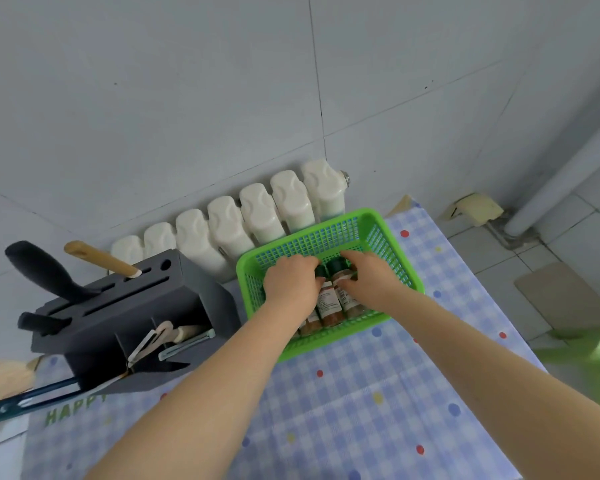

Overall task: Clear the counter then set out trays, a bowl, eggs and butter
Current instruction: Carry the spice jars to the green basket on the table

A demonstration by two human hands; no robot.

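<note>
Head view, items as they are lying:

Green basket (388, 237): it is sitting on the checked blue tablecloth (343, 403) at the far side of the counter, just in front of the white radiator (243, 216). You are reaching both arms into it.

Spice jars (329, 303): they are lying side by side inside the basket, dark caps pointing toward the wall, labels facing up. How many are lying under your hands cannot be told.

Left hand (291, 282): you are curling its fingers down over the caps of the left-hand jars and appear to be gripping them; the fingertips are hiding behind the jars.

Right hand (368, 275): you are bending its fingers round the cap end of the right-hand jars, thumb pressing near the labels.

Knife block (136, 306): grey, it is standing on the counter just left of the basket, apart from it, carrying a black handle (45, 268) and a wooden handle (101, 259) in its slots.

Green stool (589, 368): it is showing, blurred, at the right edge, on the tiled floor.
</note>
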